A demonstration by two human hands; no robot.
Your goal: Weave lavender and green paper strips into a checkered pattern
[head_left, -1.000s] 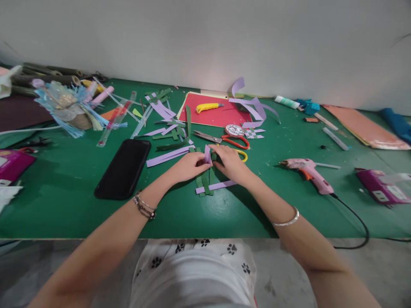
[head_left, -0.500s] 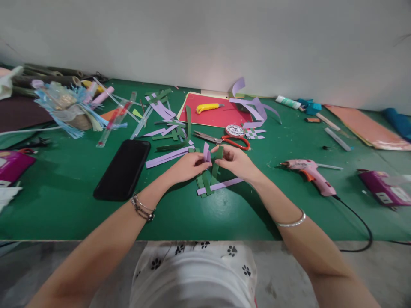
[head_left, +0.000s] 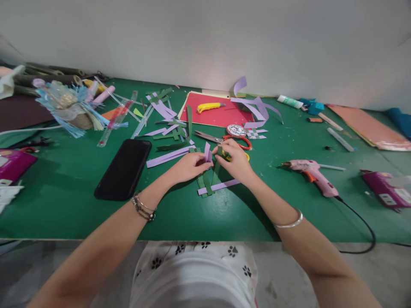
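My left hand [head_left: 190,167] pinches a purple paper strip [head_left: 207,149] whose end stands up between thumb and fingers. In my right hand [head_left: 238,161], thumb and fingertips are closed on a green paper strip [head_left: 216,170]. Below the hands, several green strips [head_left: 201,182] cross a long purple strip [head_left: 221,185] lying on the table. Something yellow [head_left: 248,156] shows partly behind my right hand; its kind is hidden. Just beyond the hands lie scissors [head_left: 236,140] with orange handles, blades slightly apart, and a round patterned disc [head_left: 236,130].
A black phone [head_left: 123,170] lies left of my left hand. A pink glue gun [head_left: 316,176] with a black cable rests on the right. Farther back are a yellow cutter [head_left: 210,107] on red paper [head_left: 231,117], loose strips [head_left: 165,111] and a tube [head_left: 290,102].
My right hand has shifted slightly up and left, its fingers bent further around the green strip. Yellow now shows behind it. My left hand stays almost still, and the view has moved slightly.
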